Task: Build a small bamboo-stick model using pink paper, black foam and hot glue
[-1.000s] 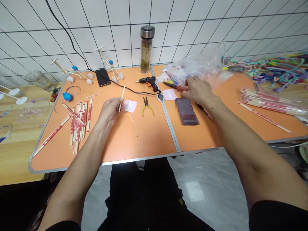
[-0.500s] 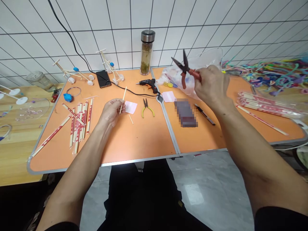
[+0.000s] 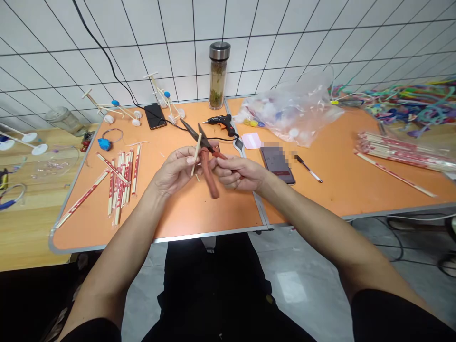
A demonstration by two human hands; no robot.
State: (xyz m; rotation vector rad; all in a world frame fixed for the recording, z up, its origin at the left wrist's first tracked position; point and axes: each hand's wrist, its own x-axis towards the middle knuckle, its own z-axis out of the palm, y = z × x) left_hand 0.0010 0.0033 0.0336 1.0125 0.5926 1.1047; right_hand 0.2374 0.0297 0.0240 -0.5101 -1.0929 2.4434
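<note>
Both hands are raised over the near middle of the orange table (image 3: 302, 199), left of its metal seam. The left hand (image 3: 179, 170) grasps a thin wooden stick (image 3: 196, 154) between thumb and fingers; the stick is tilted, its upper end leaning right. The right hand (image 3: 240, 172) grasps one handle of the red-handled pliers (image 3: 206, 164); the other handle hangs free toward the near side. The plier jaws are spread and point to the far left. The upper end of the stick is close to them; whether it touches cannot be told.

On the far side, a glue gun (image 3: 221, 122) lies just beyond the hands, with a lidded bottle (image 3: 218, 78) upright behind it. A black phone (image 3: 155, 117) lies to the far left, near two stick models (image 3: 117, 110) with white wheels. Paper-wrapped chopsticks (image 3: 123, 180) lie to the left of the left hand, some crossing.

To the right of the seam are a pink paper (image 3: 251, 140), a second phone (image 3: 277, 166), partly pixelated, and a pen (image 3: 309, 169). A clear plastic bag (image 3: 302, 114) lies beyond them. A wrapped bundle (image 3: 399, 152) lies at the far right.
</note>
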